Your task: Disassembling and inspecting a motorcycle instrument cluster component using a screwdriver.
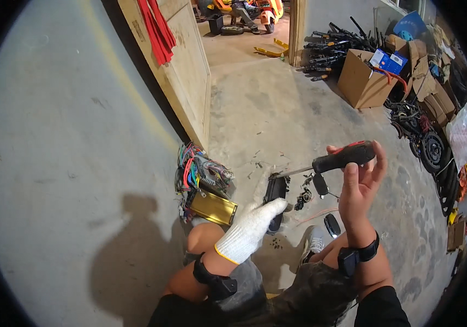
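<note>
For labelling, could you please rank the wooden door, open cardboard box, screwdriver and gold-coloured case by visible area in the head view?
1. Wooden door
2. Open cardboard box
3. Screwdriver and gold-coloured case: too close to rank.

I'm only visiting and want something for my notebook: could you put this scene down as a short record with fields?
Left grip: white-gloved, holding a black part
Right grip: bare, holding a black-and-red screwdriver
Screwdriver tip: at the black part's far end
Left side: gold box, coloured wires
Floor: small dark pieces near the screwdriver
Upper right: cardboard box
</note>
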`<state>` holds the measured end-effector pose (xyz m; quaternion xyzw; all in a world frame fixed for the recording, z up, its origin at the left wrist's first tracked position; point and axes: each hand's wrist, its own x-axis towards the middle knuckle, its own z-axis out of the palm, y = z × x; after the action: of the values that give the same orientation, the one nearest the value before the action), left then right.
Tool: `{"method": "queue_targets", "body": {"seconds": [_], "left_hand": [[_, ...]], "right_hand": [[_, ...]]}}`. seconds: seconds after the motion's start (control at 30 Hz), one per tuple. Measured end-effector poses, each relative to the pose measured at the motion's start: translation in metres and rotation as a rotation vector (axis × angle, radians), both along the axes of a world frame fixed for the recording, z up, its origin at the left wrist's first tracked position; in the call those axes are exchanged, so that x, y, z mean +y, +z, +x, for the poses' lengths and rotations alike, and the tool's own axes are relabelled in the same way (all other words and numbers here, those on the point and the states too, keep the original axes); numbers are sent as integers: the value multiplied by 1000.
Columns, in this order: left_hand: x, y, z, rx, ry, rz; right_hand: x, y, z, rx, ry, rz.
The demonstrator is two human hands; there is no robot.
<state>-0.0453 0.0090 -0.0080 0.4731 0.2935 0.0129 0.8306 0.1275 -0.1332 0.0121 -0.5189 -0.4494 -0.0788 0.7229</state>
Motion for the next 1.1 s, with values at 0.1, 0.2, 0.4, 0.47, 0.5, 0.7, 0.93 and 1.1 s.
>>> {"method": "queue_targets", "body": {"seconds": [0.1,0.2,0.4,0.47,0.5,0.7,0.93,1.1], "left_hand": [[1,-10,-1,-17,-50,16],[-1,-7,-2,-1,17,-39],[6,-9,3,-51,21,0],[3,2,2,-26,17,-36],[2,1,1,-12,25,-33],[2,-3,-1,-17,84,54],[9,-9,2,-32,43,-19],[11,-4,3,-4,58,-15]], "right_hand": [[-5,-3,8,105,63,40],[6,17,-6,477,37,215],[-15,-6,14,174,-88,-107],[-20,-10,17,205,-76,-65],[-19,-11,17,226,-63,-49],[3,16,2,285,108,50],[-1,2,15,269,55,-10],[4,9,3,192,121,-58]]}}
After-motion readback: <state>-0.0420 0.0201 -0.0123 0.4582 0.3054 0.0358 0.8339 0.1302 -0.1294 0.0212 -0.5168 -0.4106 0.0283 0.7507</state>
